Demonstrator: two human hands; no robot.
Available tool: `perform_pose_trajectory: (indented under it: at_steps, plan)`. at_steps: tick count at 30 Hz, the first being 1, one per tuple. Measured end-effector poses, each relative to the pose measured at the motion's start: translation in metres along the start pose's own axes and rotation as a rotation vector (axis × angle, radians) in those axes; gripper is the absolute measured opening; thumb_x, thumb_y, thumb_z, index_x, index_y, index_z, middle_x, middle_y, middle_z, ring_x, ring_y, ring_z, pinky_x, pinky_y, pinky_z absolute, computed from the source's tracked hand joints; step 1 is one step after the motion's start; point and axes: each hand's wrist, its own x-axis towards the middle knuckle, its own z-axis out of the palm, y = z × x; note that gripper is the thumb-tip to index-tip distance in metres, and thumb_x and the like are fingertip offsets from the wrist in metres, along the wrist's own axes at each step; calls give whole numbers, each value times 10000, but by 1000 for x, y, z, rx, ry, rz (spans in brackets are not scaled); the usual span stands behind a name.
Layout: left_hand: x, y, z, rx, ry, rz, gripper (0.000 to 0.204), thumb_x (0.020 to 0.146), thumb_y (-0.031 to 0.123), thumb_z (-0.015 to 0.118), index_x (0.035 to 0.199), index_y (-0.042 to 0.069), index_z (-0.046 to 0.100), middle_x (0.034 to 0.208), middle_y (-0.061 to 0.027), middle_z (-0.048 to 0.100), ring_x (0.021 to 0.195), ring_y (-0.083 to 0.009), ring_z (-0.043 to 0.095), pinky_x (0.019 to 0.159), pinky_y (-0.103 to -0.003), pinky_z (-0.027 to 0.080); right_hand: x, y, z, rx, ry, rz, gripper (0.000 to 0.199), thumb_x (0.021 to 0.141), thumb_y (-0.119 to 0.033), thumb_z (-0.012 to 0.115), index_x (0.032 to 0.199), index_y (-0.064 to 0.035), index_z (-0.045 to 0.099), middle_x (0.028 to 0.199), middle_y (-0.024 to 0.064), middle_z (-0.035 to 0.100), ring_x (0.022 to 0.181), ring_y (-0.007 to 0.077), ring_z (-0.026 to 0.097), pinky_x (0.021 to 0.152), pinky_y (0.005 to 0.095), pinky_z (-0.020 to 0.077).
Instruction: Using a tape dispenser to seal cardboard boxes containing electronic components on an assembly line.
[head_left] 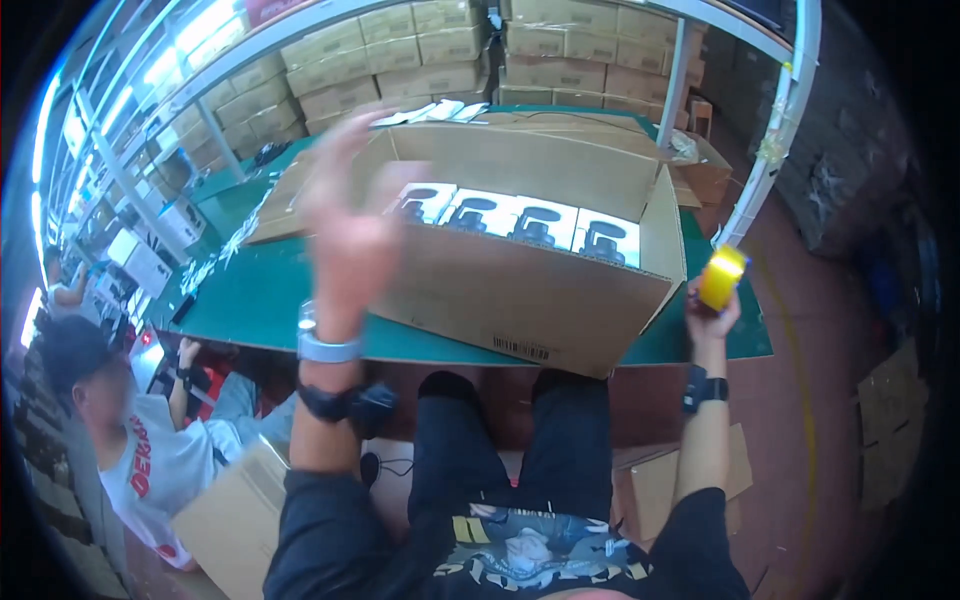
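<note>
A large open cardboard box (pixel 540 290) stands on the green-topped table (pixel 240 315) in front of me. Inside it sits a row of several white boxes (pixel 540 222), each with a dark device pictured on top. My left hand (pixel 350 240) is raised above the box's left end, smeared by motion. Its fingers look stretched and apart, and I see nothing in them. Past the right end of the carton, my right hand (pixel 712 320) grips a roll of yellow tape (pixel 722 277). The palm side of that grip is partly hidden by the roll.
A white metal post (pixel 765 160) rises at the table's right corner. Stacked cartons (pixel 560 65) stand behind the table. Flat cardboard (pixel 275 210) lies to the left of the box. A co-worker in a white shirt (pixel 150 470) sits close at my left, beside a cardboard piece (pixel 235 520).
</note>
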Motion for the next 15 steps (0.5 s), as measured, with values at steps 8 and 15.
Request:
perform_pose_trajectory:
  at_steps: [8, 15]
  plan:
    - [-63, -209, -33, -736, 188, -1067, 630, 998, 476, 547, 1397, -6, 476, 1361, -188, 569, 1204, -256, 578, 1048, -397, 432, 47, 11, 79, 374, -453, 492, 621, 919, -457, 533, 1272, 55, 527, 1312, 256, 545, 1241, 362, 524, 1110, 462, 408]
    - [-66, -179, -30, -868, 82, -1184, 820, 990, 655, 415, 1341, -78, 526, 1278, -235, 633, 1156, -321, 615, 1034, -455, 454, 43, 45, 131, -156, -428, 761, 752, 826, -362, 551, 1433, 55, 401, 1414, 323, 490, 1297, 431, 525, 1107, 547, 426]
